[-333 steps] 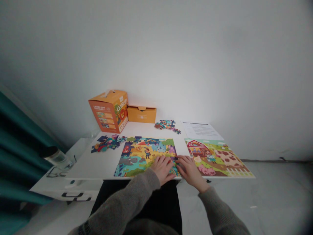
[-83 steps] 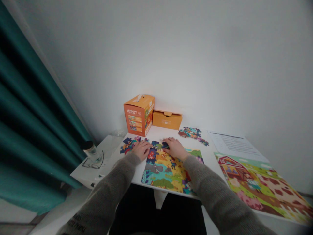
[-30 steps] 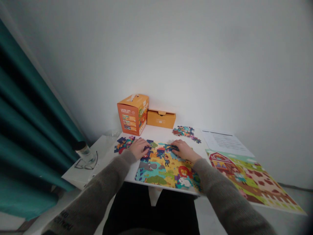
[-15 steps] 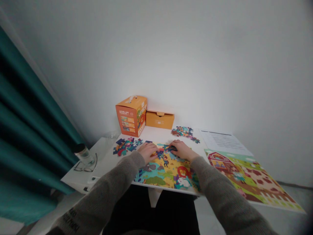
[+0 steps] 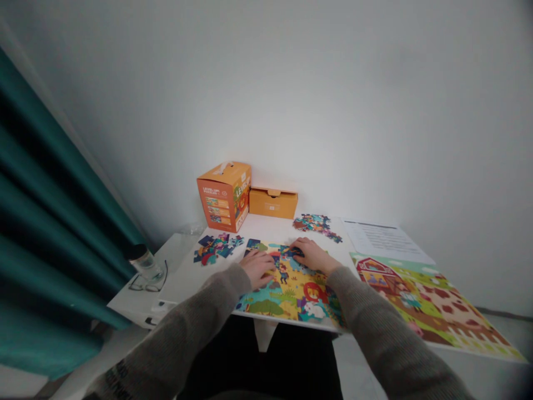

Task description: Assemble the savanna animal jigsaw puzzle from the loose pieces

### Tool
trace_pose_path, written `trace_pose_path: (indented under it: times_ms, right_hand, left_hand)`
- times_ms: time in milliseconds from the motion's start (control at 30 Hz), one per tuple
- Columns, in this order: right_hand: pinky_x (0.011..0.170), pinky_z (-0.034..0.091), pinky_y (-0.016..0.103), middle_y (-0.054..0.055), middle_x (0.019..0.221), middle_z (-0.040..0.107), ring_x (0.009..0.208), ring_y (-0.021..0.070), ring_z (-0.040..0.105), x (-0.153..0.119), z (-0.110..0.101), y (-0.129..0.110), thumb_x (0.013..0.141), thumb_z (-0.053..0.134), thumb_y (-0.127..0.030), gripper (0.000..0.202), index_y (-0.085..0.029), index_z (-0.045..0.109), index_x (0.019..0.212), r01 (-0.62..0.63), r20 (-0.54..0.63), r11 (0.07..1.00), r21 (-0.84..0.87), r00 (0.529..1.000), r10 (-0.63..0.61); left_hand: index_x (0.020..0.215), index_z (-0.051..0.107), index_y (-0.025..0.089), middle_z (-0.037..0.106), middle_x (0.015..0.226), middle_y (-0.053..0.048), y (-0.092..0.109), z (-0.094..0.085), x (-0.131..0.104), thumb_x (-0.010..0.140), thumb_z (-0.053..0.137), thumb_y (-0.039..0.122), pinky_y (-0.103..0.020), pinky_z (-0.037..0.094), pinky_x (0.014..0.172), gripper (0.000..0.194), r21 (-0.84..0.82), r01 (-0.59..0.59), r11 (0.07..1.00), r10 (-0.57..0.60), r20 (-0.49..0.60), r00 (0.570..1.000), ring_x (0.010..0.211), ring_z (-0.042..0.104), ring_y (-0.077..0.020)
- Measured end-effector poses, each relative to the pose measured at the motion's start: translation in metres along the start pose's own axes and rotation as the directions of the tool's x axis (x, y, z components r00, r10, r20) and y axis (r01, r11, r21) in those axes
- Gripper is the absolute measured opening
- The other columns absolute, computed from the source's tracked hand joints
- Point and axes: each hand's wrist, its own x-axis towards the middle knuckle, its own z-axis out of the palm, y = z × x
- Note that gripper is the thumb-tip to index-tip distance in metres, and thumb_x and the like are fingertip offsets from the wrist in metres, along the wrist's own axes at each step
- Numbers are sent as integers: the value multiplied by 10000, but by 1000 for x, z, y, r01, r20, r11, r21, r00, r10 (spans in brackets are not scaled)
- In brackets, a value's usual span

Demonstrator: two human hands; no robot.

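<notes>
A colourful animal puzzle (image 5: 291,294) with a lion and an elephant lies on the white table in front of me. My left hand (image 5: 259,269) rests on its left part, palm down with the fingers apart. At its upper right edge, my right hand (image 5: 308,254) has bent fingers pressed close to a dark piece; what they hold, if anything, is too small to make out. Loose puzzle pieces (image 5: 214,248) lie left of the puzzle, and another group of pieces (image 5: 314,223) sits behind my right hand.
An orange puzzle box (image 5: 220,205) and a low orange carton (image 5: 272,204) stand at the back. To the right lie a printed sheet (image 5: 381,240) and a farm picture (image 5: 437,305). A jar (image 5: 146,263) and glasses (image 5: 150,283) are on the left, near a teal curtain (image 5: 50,222).
My left hand has moved down and slightly right over the puzzle, uncovering its upper left corner. My right hand stays at nearly the same place.
</notes>
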Motion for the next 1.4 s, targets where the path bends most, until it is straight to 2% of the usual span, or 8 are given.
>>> trace_pose_path:
  times_ms: [200,367,733,833,933,1100,1233,1400]
  right_hand:
    - [970,427,363,102,1118,645,1080,245,573,0,2,1,842,672,-184,303,-185,671,1145,-1,-9,1000,5,1000,1]
    - [956,431,357,103,1113,638,1078,238,567,0,4,0,847,656,-173,299,-188,676,1144,-11,12,1000,-8,1000,11]
    - [971,428,363,98,1111,640,1088,238,563,-1,6,2,854,651,-171,289,-192,678,1140,-3,-2,1000,4,1000,3]
    - [977,426,367,101,1123,635,1090,239,562,-2,6,2,859,647,-179,290,-190,675,1148,1,-2,1000,6,1000,-1]
    - [982,424,370,104,1125,631,1092,242,561,-2,7,2,865,643,-187,290,-189,671,1154,-2,-5,1000,6,1000,2]
    - [983,424,372,103,1111,634,1078,241,564,-2,6,2,872,635,-183,286,-187,665,1156,-2,-14,1000,20,1000,2]
    - [986,422,376,108,1112,633,1082,248,561,-2,4,1,868,634,-177,291,-179,664,1158,-2,-3,1000,24,1000,2]
    - [991,421,383,110,1122,633,1090,252,555,-4,3,4,867,636,-170,299,-179,660,1165,2,-3,1000,23,1000,-2]
  left_hand:
    - [1119,654,225,682,1138,-58,-4,-1,4,865,652,270,-425,392,942,258,36,60,998,-59,-29,998,1114,563,-258]
    - [1057,673,237,673,1124,-60,-9,5,14,866,659,259,-420,394,944,193,42,104,994,-102,-38,994,1134,550,-259]
    - [1060,674,262,678,1125,-42,-5,7,0,858,699,336,-426,396,982,217,-33,28,999,-28,-12,1000,1101,573,-256]
    - [1113,659,240,670,1132,-66,-14,2,-6,916,619,368,-410,433,944,239,-37,79,996,-82,-92,992,1085,580,-254]
    - [1114,664,232,668,1114,-68,-33,-5,-14,941,566,330,-405,448,929,222,7,185,983,-181,-175,968,1066,582,-252]
    - [1179,661,236,654,1168,-79,-60,-6,-28,938,566,333,-405,460,936,276,61,245,967,-230,-193,954,1067,589,-249]
    - [1275,612,239,632,1231,-84,-60,3,-32,1000,454,365,-408,458,954,342,59,256,965,-239,-203,950,1110,571,-248]
    - [1262,613,230,639,1192,-83,-58,11,-31,1020,406,376,-412,459,943,350,43,291,956,-277,-198,940,1102,564,-255]
